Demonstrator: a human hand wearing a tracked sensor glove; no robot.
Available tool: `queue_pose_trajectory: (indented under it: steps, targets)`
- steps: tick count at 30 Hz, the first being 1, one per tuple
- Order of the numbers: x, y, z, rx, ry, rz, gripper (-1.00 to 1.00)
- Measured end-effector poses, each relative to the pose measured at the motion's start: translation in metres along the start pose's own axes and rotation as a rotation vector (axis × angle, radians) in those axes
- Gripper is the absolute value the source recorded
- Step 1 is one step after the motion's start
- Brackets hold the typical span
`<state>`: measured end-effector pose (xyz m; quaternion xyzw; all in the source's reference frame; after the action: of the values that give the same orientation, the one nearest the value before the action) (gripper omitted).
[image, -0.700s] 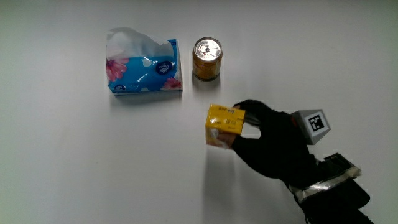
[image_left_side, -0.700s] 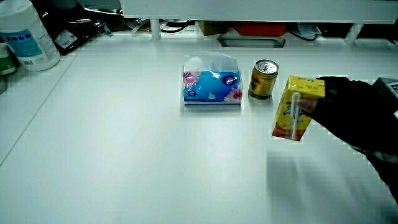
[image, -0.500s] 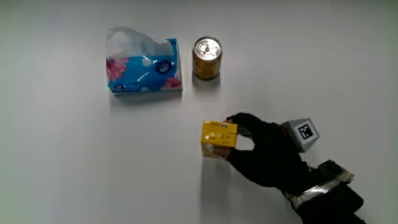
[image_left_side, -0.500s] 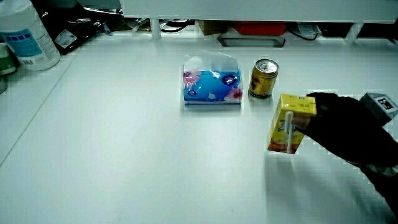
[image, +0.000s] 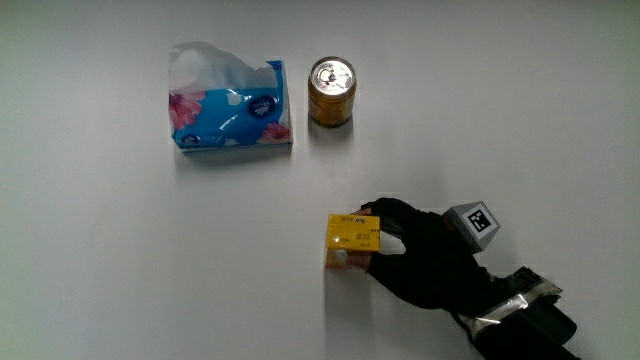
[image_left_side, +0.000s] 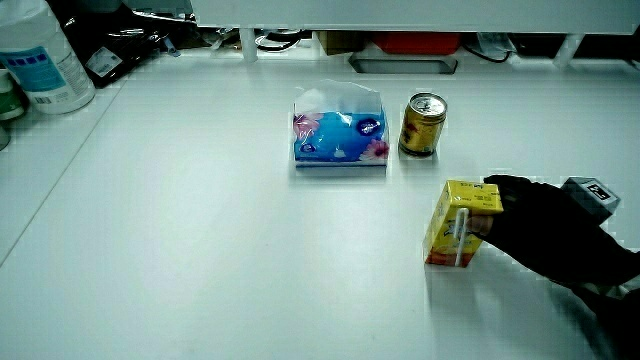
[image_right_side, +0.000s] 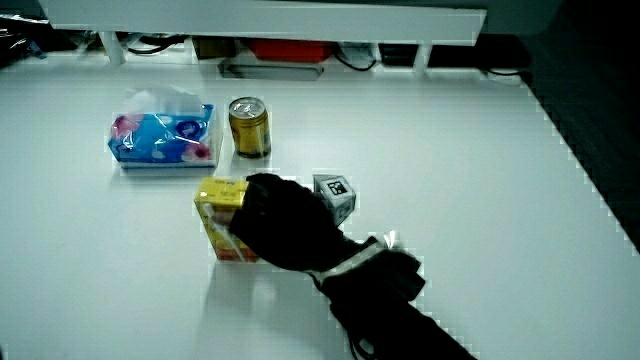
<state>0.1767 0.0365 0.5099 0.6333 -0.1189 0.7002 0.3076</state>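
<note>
A small yellow drink carton (image: 351, 239) stands upright on the white table (image: 150, 260), with a straw on its side showing in a side view (image_left_side: 459, 222). The patterned cube (image: 473, 221) sits on the hand's back. A gold can (image: 331, 92) stands farther from the person than the carton. A blue flowered tissue pack (image: 231, 110) lies beside the can.
A large white bottle with a blue label (image_left_side: 40, 55) stands at the table's edge in a side view. Cables and a low partition (image_right_side: 270, 15) run along the table's edge farthest from the person.
The hand has brought the yellow carton nearer to the person and lower, from tilted in the air to standing upright on the table. Can and tissue pack have not moved.
</note>
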Motion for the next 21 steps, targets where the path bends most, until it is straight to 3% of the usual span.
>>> queue_pose_trajectory:
  steps: [10,16,18,21]
  targets:
    - [0.001,-0.004,0.001,0.000,-0.013,-0.023,0.50]
    - [-0.010,-0.012,0.009,-0.059,-0.007,-0.076,0.75]
    - [-0.012,-0.016,0.017,-0.066,-0.033,-0.084,0.83]
    - [-0.021,-0.022,0.027,-0.076,-0.125,-0.103,0.96]
